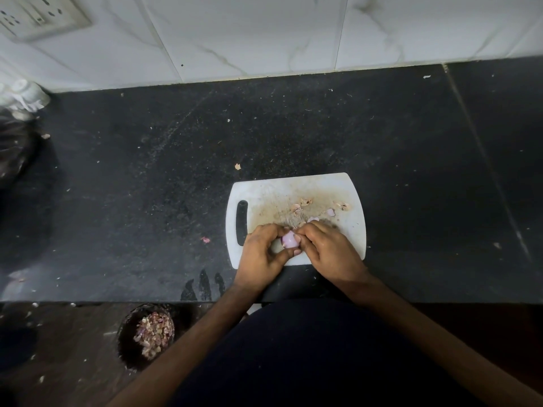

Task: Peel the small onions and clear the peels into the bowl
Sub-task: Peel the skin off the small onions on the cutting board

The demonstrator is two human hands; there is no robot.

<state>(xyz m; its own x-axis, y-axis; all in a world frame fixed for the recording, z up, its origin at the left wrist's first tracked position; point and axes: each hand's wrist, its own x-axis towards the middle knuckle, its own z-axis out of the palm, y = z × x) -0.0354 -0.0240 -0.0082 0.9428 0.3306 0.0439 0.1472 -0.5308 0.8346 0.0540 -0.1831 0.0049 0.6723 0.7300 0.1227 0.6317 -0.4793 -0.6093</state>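
Two hands (266, 254) (330, 251) pinching one onion (289, 239), one bowl (147, 336)

Over the near edge of a stained white cutting board (264, 198), the left hand (261, 254) and right hand (329, 251) pinch a small purple onion (289, 239), peels (305, 202) scattered toward twelve o'clock, a bowl (126, 342) of peels at seven.

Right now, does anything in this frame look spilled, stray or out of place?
Yes, mildly. Stray peel scraps lie off the cutting board: one pink piece on the counter left of it, a tan one beyond it. The bowl of peels sits below the counter edge. Both hands, left and right, hold an onion.
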